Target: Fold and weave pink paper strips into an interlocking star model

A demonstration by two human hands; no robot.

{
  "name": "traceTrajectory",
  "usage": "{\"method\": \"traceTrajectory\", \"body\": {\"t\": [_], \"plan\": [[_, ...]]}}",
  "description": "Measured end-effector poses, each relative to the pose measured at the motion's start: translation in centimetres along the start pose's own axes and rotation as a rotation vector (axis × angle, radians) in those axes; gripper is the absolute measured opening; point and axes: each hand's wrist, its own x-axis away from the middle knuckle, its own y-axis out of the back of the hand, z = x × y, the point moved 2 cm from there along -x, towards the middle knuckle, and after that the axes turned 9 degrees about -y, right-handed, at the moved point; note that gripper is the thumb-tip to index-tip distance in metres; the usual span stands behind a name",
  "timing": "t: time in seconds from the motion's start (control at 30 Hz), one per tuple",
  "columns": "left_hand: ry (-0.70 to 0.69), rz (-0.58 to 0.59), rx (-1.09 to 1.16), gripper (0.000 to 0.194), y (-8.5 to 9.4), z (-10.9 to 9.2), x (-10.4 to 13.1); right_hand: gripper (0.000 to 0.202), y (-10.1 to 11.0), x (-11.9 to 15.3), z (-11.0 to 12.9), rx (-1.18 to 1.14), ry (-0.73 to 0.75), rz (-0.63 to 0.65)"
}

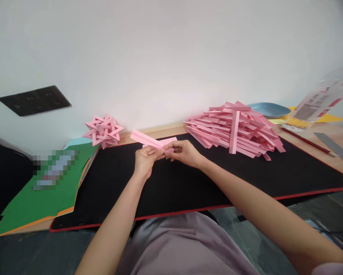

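Observation:
Two folded pink paper strips cross each other between my hands, over the black mat. My left hand pinches them from the left, thumb and fingers closed near the crossing. From the right, my right hand grips the same strips with its fingertips, which meet those of the left hand. The exact join is hidden behind the fingers. A finished-looking pink paper star of interlaced strips sits at the back left. Behind and to the right lies a large heap of folded pink strips.
Green and orange paper sheets lie at the left, partly under the mat's side. At the right are a blue dish, a clear plastic bottle, a pencil and a ruler. A white wall with a dark socket panel stands behind.

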Motion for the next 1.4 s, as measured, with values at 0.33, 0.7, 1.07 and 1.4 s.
{"method": "traceTrajectory", "body": {"t": [0.33,0.7,1.07,1.4], "plan": [[0.043,-0.031,0.075,0.023,-0.3,-0.4,0.1,0.031,-0.3,0.2,0.2,-0.001,0.029,-0.1],[0.065,-0.06,0.118,0.023,-0.4,-0.5,0.1,0.031,-0.6,0.1,0.1,-0.033,0.048,-0.148],[0.031,-0.083,0.117,0.025,-0.2,-0.2,-0.1,0.034,-0.9,0.2,0.3,-0.068,-0.001,-0.17],[0.018,-0.124,0.141,0.028,-0.1,-0.2,-0.2,0.037,-1.0,-0.1,-0.4,-0.153,0.02,-0.131]]}}
